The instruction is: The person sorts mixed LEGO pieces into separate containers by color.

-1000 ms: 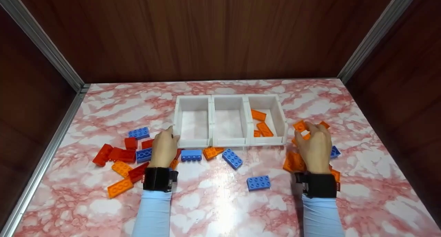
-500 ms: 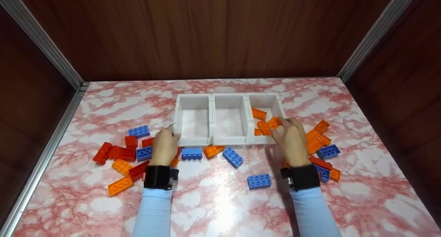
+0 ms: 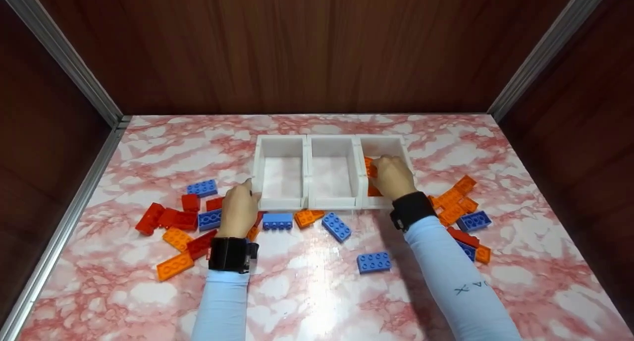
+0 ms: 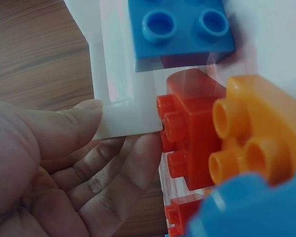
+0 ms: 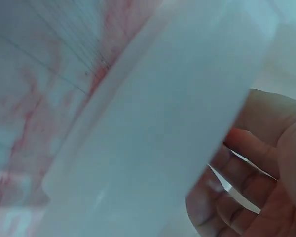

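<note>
A white three-compartment tray stands near the middle of the table. My left hand is at its near left corner; in the left wrist view the thumb and curled fingers pinch the tray's white wall. My right hand reaches down into the right compartment, above orange toy bricks. In the right wrist view the compartment wall hides its fingertips, so I cannot tell whether a brick is in them. The left and middle compartments hold nothing.
Red, orange and blue bricks lie loose around the left hand. In front of the tray are several more, one a blue brick. An orange group with blue and red bricks lies to the right. Dark wood panels enclose the table.
My right hand has gone from the orange pile on the right, carrying an orange brick leftward, and is now deeper inside the right compartment. The left hand has stayed at the tray's corner.
</note>
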`<move>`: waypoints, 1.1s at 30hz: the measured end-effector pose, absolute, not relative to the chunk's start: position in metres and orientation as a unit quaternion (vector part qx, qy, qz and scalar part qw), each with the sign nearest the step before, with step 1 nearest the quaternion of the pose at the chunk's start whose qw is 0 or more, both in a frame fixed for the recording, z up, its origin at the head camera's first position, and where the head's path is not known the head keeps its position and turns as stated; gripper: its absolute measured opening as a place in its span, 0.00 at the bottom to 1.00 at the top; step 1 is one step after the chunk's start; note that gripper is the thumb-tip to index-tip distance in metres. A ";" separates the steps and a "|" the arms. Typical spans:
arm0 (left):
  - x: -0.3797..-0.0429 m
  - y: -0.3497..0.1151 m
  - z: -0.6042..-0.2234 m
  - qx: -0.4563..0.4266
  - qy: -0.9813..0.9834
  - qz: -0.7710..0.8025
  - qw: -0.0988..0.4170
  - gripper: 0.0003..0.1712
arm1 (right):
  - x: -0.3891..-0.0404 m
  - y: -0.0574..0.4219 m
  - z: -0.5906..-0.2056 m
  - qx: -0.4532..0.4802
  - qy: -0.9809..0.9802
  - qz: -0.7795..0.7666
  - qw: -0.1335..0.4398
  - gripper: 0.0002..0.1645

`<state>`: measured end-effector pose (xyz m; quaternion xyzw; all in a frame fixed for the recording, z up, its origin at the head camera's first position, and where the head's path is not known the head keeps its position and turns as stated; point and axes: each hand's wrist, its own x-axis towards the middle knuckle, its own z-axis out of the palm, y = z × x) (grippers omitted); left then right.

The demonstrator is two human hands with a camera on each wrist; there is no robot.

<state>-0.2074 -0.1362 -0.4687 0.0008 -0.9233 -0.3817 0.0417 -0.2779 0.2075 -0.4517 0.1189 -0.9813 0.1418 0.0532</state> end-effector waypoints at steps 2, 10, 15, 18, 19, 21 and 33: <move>-0.207 -0.137 -0.469 0.000 -0.923 -0.383 0.042 0.27 | -0.281 0.206 -0.454 0.122 -0.982 0.135 0.057 0.12; -0.206 -0.137 -0.469 -0.011 -0.922 -0.384 0.047 0.26 | -0.280 0.210 -0.453 0.128 -0.973 0.177 0.073 0.16; -0.207 -0.137 -0.470 -0.009 -0.922 -0.383 0.046 0.26 | -0.262 0.222 -0.437 0.121 -0.964 0.216 0.096 0.17; -0.208 -0.136 -0.470 -0.007 -0.923 -0.381 0.048 0.26 | -0.242 0.232 -0.426 0.117 -0.954 0.244 0.129 0.17; -0.208 -0.136 -0.470 -0.005 -0.924 -0.380 0.048 0.27 | -0.234 0.236 -0.423 0.114 -0.951 0.252 0.141 0.17; -0.207 -0.136 -0.471 -0.005 -0.925 -0.378 0.049 0.26 | -0.217 0.244 -0.419 0.107 -0.944 0.267 0.163 0.16; -0.207 -0.137 -0.469 0.000 -0.924 -0.381 0.037 0.27 | -0.155 0.290 -0.431 0.056 -0.967 0.245 0.029 0.20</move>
